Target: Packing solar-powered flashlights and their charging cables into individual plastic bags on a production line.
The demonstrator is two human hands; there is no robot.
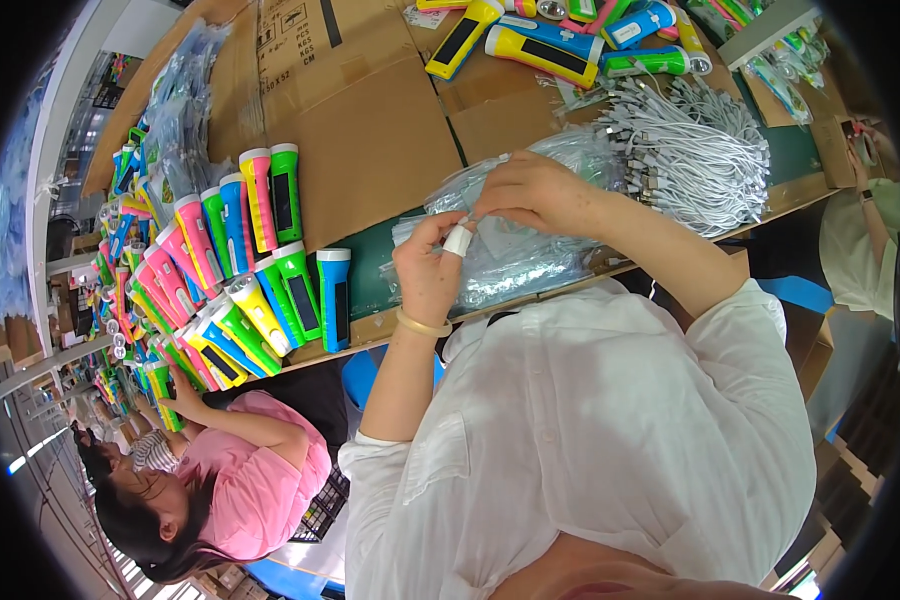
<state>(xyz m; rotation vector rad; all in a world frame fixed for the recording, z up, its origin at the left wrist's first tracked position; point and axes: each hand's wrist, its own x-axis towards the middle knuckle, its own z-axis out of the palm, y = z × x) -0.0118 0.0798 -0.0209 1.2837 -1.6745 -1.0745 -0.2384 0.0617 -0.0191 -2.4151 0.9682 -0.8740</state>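
My left hand and my right hand meet above a pile of clear plastic bags. Both have thumb and fingers pinched together, fingertips touching or nearly so. Whatever small thing lies between them is too small to make out. A white sleeve-like wrap sits around a digit of my left hand, and a pale bangle circles that wrist. Right of the bags, close to my right forearm, lies a heap of white charging cables. Several colourful flashlights stand packed together left of my left hand.
Flattened cardboard covers the table beyond the bags. More flashlights lie at the far edge, and further plastic bags at far left. A person in pink sits at the left, hand on a flashlight; another person is at far right.
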